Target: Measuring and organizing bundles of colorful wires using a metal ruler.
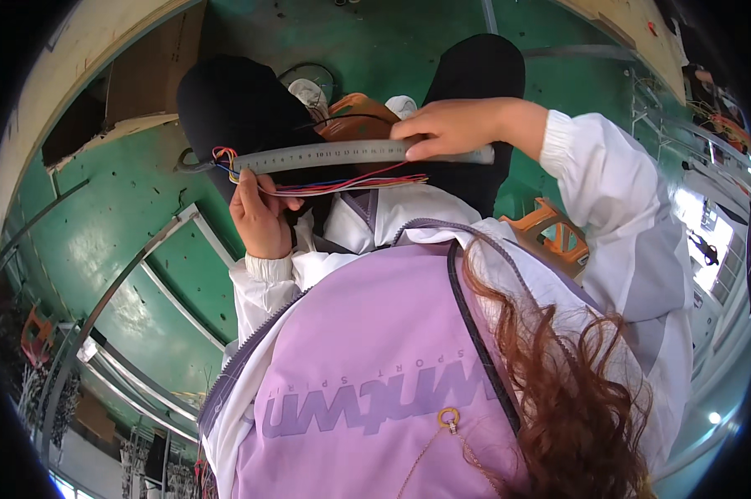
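A long steel ruler (pixel 342 155) lies across my lap, over my dark trousers. My right hand (pixel 446 126) presses its right part from above, fingers wrapped over the edge. My left hand (pixel 260 208) grips the ruler's left end from below together with a bundle of thin coloured wires (pixel 342 183). The wires run red, blue, yellow and orange just under the ruler, from a loop at its left end toward the middle. A grey metal hook or clamp (pixel 190 163) sticks out past the ruler's left end.
An orange plastic stool (pixel 554 233) stands by my right side and an orange object (pixel 359 116) sits between my knees on the green floor (pixel 126 224). Metal rails (pixel 142 274) cross the floor at left. Wooden benches (pixel 76 50) curve along the upper edges.
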A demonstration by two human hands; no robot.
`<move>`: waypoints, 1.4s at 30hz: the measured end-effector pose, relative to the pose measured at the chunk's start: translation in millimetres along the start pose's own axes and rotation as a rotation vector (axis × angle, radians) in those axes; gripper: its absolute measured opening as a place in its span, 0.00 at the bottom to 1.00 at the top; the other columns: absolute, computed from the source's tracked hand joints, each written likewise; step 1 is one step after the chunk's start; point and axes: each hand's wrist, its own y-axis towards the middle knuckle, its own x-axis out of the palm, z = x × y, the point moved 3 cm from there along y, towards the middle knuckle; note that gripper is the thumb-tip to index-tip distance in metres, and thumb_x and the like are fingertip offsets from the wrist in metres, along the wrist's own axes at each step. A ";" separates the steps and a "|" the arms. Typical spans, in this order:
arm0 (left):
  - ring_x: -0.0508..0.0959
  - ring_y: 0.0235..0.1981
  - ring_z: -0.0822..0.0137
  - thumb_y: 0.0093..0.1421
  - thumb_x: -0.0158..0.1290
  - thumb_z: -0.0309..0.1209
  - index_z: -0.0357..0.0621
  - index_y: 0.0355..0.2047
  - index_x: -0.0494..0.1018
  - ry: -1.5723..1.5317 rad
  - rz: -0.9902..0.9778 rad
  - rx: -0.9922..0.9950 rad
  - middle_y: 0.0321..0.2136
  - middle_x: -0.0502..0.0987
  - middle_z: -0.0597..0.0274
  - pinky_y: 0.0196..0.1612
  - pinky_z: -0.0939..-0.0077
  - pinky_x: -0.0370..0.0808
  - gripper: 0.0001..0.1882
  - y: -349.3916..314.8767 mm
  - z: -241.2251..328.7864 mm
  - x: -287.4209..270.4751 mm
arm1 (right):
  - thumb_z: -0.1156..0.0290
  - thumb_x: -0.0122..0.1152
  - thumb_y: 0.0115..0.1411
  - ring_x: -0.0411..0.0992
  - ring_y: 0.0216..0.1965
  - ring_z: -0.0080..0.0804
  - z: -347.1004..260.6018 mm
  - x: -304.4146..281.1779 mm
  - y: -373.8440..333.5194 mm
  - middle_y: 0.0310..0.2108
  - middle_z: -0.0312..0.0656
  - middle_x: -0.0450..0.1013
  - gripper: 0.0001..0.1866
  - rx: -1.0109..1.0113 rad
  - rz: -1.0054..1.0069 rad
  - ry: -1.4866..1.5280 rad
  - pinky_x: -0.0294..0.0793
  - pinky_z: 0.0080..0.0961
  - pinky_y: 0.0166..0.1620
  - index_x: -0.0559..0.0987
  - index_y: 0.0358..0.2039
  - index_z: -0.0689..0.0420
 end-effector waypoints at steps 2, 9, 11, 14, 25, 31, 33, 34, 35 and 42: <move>0.65 0.11 0.70 0.64 0.37 0.39 0.43 0.19 0.62 0.034 0.011 -0.004 0.09 0.60 0.66 0.18 0.77 0.67 0.18 -2.4 1.7 1.4 | 0.60 0.48 0.59 0.65 0.26 0.25 7.8 11.1 19.3 0.22 0.38 0.67 0.15 -0.114 0.099 0.045 0.66 0.23 0.31 0.69 0.40 0.58; 0.66 0.09 0.70 0.64 0.37 0.39 0.41 0.18 0.63 0.024 -0.015 -0.005 0.07 0.60 0.65 0.17 0.75 0.71 0.20 2.7 6.6 -5.4 | 0.58 0.56 0.55 0.66 0.30 0.20 -14.3 18.6 54.2 0.26 0.33 0.71 0.17 0.171 -0.276 0.629 0.65 0.18 0.34 0.74 0.37 0.60; 0.67 0.09 0.70 0.64 0.37 0.39 0.40 0.19 0.64 0.013 -0.025 -0.040 0.07 0.62 0.64 0.18 0.75 0.71 0.20 2.9 4.3 -8.0 | 0.58 0.56 0.55 0.67 0.29 0.19 -14.7 22.0 52.6 0.25 0.33 0.71 0.17 0.169 -0.347 0.697 0.65 0.18 0.34 0.74 0.37 0.60; 0.67 0.10 0.70 0.64 0.37 0.40 0.40 0.19 0.64 0.036 -0.026 -0.047 0.08 0.62 0.64 0.18 0.75 0.71 0.20 0.9 5.3 -4.4 | 0.61 0.56 0.55 0.68 0.26 0.19 -18.6 14.1 48.8 0.21 0.32 0.71 0.15 0.157 -0.341 0.742 0.65 0.18 0.33 0.76 0.34 0.61; 0.69 0.15 0.69 0.63 0.39 0.38 0.38 0.23 0.66 -0.094 0.039 -0.015 0.12 0.63 0.64 0.20 0.75 0.72 0.18 3.3 -0.7 9.4 | 0.64 0.54 0.54 0.71 0.27 0.23 -35.1 1.7 32.0 0.21 0.38 0.74 0.19 0.189 -0.410 0.798 0.67 0.19 0.34 0.70 0.41 0.64; 0.70 0.15 0.69 0.63 0.39 0.38 0.38 0.23 0.66 -0.062 0.100 0.004 0.13 0.65 0.64 0.21 0.75 0.73 0.17 4.0 0.7 16.5 | 0.72 0.54 0.51 0.72 0.27 0.28 -38.0 4.6 -5.5 0.25 0.44 0.75 0.19 0.266 -0.400 0.947 0.70 0.21 0.31 0.66 0.42 0.66; 0.70 0.15 0.69 0.63 0.39 0.39 0.38 0.23 0.66 -0.049 0.097 0.000 0.14 0.65 0.63 0.22 0.75 0.74 0.17 4.4 0.5 16.3 | 0.71 0.54 0.51 0.73 0.30 0.27 -39.4 4.6 -15.2 0.28 0.44 0.75 0.20 0.279 -0.376 1.021 0.70 0.20 0.34 0.66 0.43 0.67; 0.70 0.15 0.69 0.63 0.39 0.39 0.38 0.24 0.66 -0.048 0.098 -0.002 0.14 0.66 0.63 0.22 0.75 0.74 0.17 4.8 0.0 15.4 | 0.71 0.54 0.51 0.73 0.30 0.27 -38.7 5.5 -17.9 0.28 0.44 0.75 0.20 0.283 -0.378 1.023 0.70 0.20 0.34 0.66 0.43 0.67; 0.70 0.15 0.69 0.63 0.39 0.39 0.38 0.24 0.66 -0.047 0.099 -0.004 0.14 0.66 0.64 0.22 0.75 0.73 0.17 5.1 -0.5 14.6 | 0.71 0.55 0.51 0.73 0.32 0.27 -38.5 5.7 -19.8 0.29 0.44 0.75 0.21 0.252 -0.363 1.023 0.70 0.20 0.36 0.66 0.44 0.67; 0.70 0.16 0.69 0.64 0.38 0.39 0.38 0.25 0.66 -0.082 0.059 -0.011 0.15 0.66 0.63 0.22 0.75 0.74 0.18 2.9 -1.5 18.5 | 0.71 0.54 0.51 0.73 0.31 0.26 -39.9 9.0 -42.2 0.31 0.44 0.75 0.23 0.313 -0.263 1.084 0.69 0.19 0.36 0.66 0.47 0.67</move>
